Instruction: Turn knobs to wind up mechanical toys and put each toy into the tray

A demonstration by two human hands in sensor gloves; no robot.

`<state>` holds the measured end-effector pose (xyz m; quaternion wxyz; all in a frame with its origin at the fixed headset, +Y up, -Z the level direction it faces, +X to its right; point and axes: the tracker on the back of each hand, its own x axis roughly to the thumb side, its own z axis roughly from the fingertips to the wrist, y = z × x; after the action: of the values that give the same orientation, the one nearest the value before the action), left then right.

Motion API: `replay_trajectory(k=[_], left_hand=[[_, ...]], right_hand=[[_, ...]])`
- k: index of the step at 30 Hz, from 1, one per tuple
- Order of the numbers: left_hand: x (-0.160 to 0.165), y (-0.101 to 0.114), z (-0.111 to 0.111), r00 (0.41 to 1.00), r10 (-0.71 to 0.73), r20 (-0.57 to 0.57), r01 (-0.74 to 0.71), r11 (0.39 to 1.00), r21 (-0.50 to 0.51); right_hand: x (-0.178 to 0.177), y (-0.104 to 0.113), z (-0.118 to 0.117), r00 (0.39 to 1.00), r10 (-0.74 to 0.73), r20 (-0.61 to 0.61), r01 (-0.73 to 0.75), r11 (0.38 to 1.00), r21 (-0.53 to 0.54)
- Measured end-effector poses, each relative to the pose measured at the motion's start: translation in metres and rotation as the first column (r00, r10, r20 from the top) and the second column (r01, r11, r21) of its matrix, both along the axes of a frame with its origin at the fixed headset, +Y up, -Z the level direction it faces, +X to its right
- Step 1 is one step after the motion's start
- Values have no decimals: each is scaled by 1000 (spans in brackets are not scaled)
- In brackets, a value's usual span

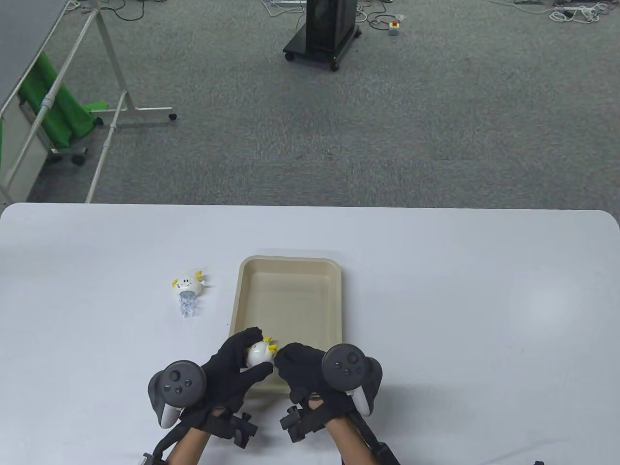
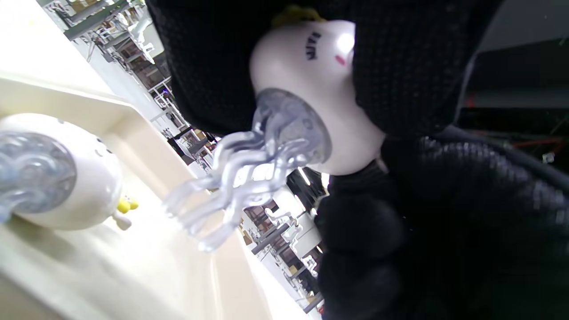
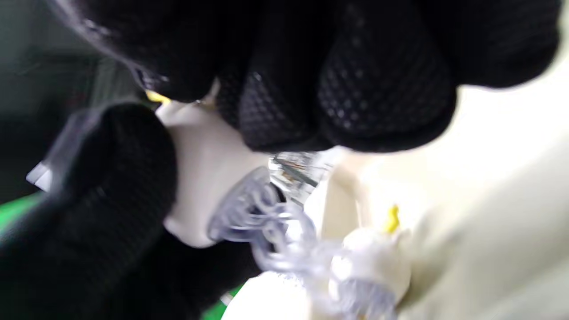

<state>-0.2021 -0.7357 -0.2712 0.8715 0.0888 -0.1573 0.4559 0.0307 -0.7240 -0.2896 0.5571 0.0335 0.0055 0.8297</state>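
A white jellyfish toy (image 1: pixel 258 354) (image 2: pixel 311 80) (image 3: pixel 195 178) with clear tentacles (image 2: pixel 240 178) hangs above the near end of the beige tray (image 1: pixel 290 262). My left hand (image 1: pixel 237 361) grips its round body. My right hand (image 1: pixel 293 362) has curled fingers (image 3: pixel 355 75) pinching the yellow knob (image 1: pixel 271 348) on the toy's top. A second jellyfish toy (image 2: pixel 66 178) (image 3: pixel 373 262) lies inside the tray (image 2: pixel 133 275), hidden under my hands in the table view. A third one (image 1: pixel 188 288) lies on the table to the left of the tray.
The white table (image 1: pixel 460 300) ends at its far edge around mid-frame. Beyond it on the carpet stand a black wheeled cabinet (image 1: pixel 323 29) and a white frame with green cloth (image 1: pixel 58 111).
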Motion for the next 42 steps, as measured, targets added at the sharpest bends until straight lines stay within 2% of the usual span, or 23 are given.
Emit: replay_trajectory(k=[2,4,5,9,11,14,16,19,21,26,28,36,40,42], left_hand=[[3,-1,1,1000,10,12,-10,1000,-11],[6,0,2,999,-35,14,35,999,10],[7,1,2,999,-52,13,51,999,18],[8,2,2,999,-51,18,51,999,15],[9,7,1,996,-83,11,83,996,31],[14,16,-4,986,-165,-8,165,985,41],[23,24,-10,963,-270,-6,270,962,35],[38,31,-18,925,-380,-18,381,923,63],[53,31,-27,877,-480,28,480,877,3],[84,14,-41,715,-688,124,697,715,-51],[91,4,-45,671,-724,162,741,665,-95],[98,-19,-52,593,-769,240,805,566,-177],[98,-15,-54,596,-763,249,803,565,-191],[92,-7,-54,626,-753,205,780,601,-173]], right_hand=[[5,-15,-1,981,-181,68,191,962,-194],[7,-22,-1,969,-232,79,246,926,-286],[8,-23,-1,970,-231,75,242,926,-289],[11,-16,-2,990,-139,15,139,967,-214],[15,-11,-2,995,-94,-12,92,986,-137],[27,-2,-1,995,-74,66,78,995,-56],[41,4,-2,988,-83,134,85,996,-11],[57,6,-3,975,-107,195,110,994,-5],[65,5,-3,964,-124,235,127,992,4],[77,2,-4,947,-162,278,172,985,-11],[79,1,-5,947,-164,277,176,984,-17],[79,1,-6,948,-169,271,182,983,-22],[80,1,-6,949,-165,269,178,984,-22],[80,1,-6,948,-166,272,178,984,-21]])
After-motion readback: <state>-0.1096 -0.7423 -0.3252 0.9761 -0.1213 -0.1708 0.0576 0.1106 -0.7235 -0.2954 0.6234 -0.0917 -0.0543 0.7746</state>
